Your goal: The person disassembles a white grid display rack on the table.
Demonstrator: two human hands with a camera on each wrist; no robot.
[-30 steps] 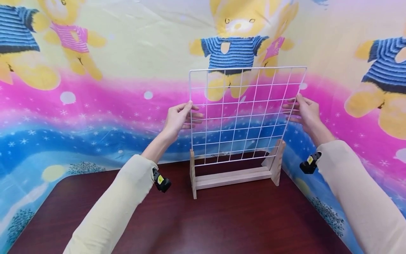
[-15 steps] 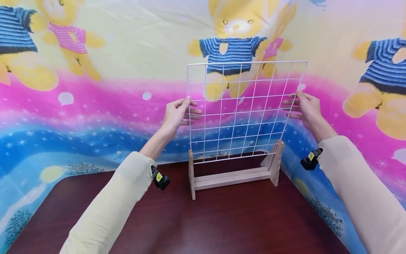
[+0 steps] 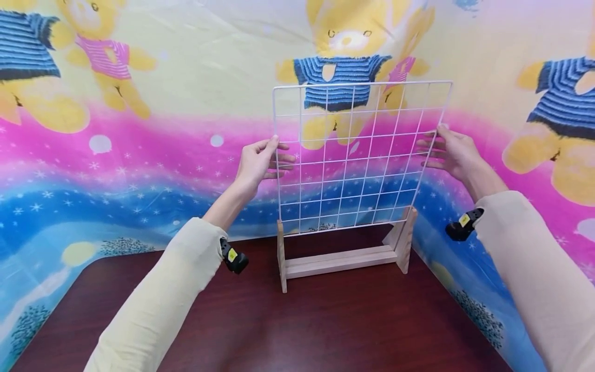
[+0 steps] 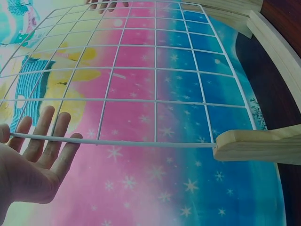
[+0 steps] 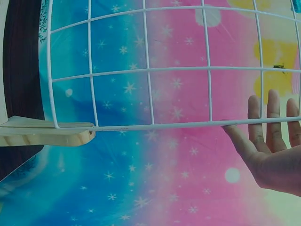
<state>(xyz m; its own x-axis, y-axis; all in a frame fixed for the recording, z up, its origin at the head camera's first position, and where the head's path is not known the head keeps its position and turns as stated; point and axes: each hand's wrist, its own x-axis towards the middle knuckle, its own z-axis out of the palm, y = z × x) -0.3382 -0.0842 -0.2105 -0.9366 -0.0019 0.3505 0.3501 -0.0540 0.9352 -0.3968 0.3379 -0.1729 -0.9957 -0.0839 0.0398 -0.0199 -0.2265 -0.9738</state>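
A white wire grid panel stands upright between the two side posts of a pale wooden stand. My left hand holds the panel's left side wire, thumb in front and fingers spread behind it. On the opposite side wire, my right hand has the same kind of thumb-and-finger hold. The panel's bottom wire hangs above the stand's crossbar with a gap between them. In the left wrist view, the lower end of the side wire meets the wooden post; the right wrist view shows the other post likewise.
The stand sits on a dark reddish-brown table near its back edge. A printed cloth with bears and snowflakes covers the walls close behind and to the right. Small black cameras are worn at both sleeves.
Both hands have moved upward with the wire grid panel. Its top and bottom wires now sit higher, and the gap above the crossbar is wider. The stand has stayed in place.
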